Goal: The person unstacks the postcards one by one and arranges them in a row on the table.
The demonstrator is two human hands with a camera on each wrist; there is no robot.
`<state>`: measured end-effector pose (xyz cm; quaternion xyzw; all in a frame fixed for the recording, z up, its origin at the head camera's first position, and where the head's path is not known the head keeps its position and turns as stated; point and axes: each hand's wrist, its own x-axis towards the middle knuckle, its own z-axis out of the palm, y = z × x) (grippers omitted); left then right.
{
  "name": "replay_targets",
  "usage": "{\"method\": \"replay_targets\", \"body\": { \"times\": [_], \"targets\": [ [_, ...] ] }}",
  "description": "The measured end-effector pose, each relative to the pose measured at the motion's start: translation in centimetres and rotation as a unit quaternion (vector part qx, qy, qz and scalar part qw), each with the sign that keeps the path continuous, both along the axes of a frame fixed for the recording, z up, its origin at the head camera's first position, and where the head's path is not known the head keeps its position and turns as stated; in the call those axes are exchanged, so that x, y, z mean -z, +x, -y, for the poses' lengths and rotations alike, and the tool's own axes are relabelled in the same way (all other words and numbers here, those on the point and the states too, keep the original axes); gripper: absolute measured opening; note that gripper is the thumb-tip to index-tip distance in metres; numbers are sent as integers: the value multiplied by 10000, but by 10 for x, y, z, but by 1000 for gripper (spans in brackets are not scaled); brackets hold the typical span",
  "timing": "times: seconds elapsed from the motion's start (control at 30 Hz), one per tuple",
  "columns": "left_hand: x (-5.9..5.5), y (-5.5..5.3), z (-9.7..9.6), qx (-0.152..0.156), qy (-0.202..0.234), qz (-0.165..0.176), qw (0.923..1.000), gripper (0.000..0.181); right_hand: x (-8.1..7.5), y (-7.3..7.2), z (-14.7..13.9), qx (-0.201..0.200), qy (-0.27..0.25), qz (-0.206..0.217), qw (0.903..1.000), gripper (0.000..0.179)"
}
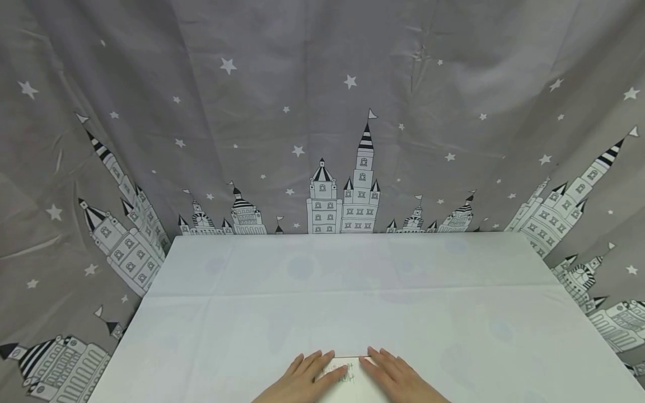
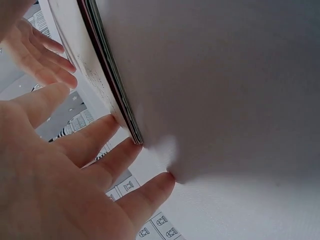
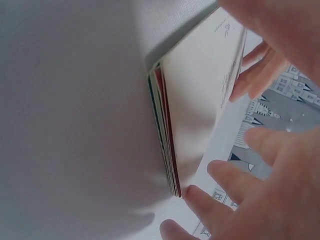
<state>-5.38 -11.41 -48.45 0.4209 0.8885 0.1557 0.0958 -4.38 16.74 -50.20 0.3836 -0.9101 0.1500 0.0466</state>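
A thin cream booklet lies on the white cloth at the bottom middle of the head view, with pencil-like handwriting on its upper face. My left hand is at its left side, thumb over the writing, fingers spread near the far left corner. At the far right corner rests my right hand, fingers straight and thumb across the face. In the left wrist view, the booklet shows layered dark red and green edges beside the left fingertips. Similar layers show on the booklet in the right wrist view, where a right fingertip touches its corner.
The white tablecloth has faint round patches and a crease running across it. Behind and at both sides hangs a grey curtain printed with stars and castles, meeting the table's far edge.
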Motion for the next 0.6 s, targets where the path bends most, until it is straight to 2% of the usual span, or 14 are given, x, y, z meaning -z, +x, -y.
{"method": "replay_targets", "body": {
  "times": [0.13, 0.6],
  "targets": [
    [0, 1, -1, -24, 64, -7, 10000, 76, 2, 0, 0, 54, 64, -62, 9999, 82],
    [6, 2, 0, -26, 213, -472, 9987, 76, 4, 1, -2, 124, 82, -125, 9998, 82]
  ]
}}
